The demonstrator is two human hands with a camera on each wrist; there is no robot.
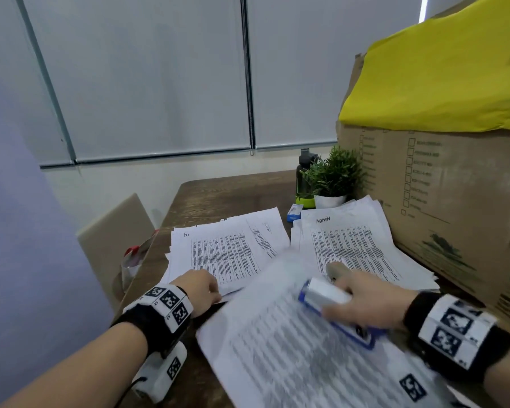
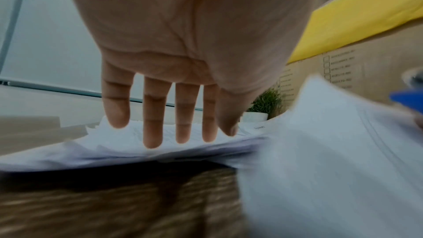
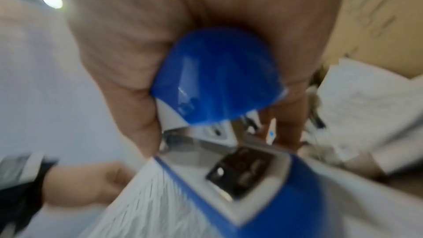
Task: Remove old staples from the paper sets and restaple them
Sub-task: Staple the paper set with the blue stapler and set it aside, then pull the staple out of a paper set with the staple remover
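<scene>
My right hand [image 1: 365, 301] grips a blue and white stapler [image 1: 327, 295] over a blurred set of printed pages [image 1: 306, 354] lying at the near side of the wooden table [image 1: 218, 195]. In the right wrist view, thumb and fingers wrap the stapler [image 3: 217, 79], whose mouth stands open beside the pages' corner [image 3: 148, 196]. My left hand [image 1: 206, 287] hovers at the near edge of the left paper stack [image 1: 227, 248]. Its fingers [image 2: 185, 124] point straight down toward that stack [image 2: 114, 144], holding nothing. A second stack [image 1: 357, 245] marked "ADMIN" lies at the right.
A big cardboard box [image 1: 454, 195] under a yellow sheet [image 1: 439, 72] walls off the right side. A potted plant [image 1: 333, 178], a dark bottle [image 1: 305, 172] and a small blue box [image 1: 294, 212] stand behind the stacks. A beige chair [image 1: 115, 240] holding a bag [image 1: 133, 260] is at the left.
</scene>
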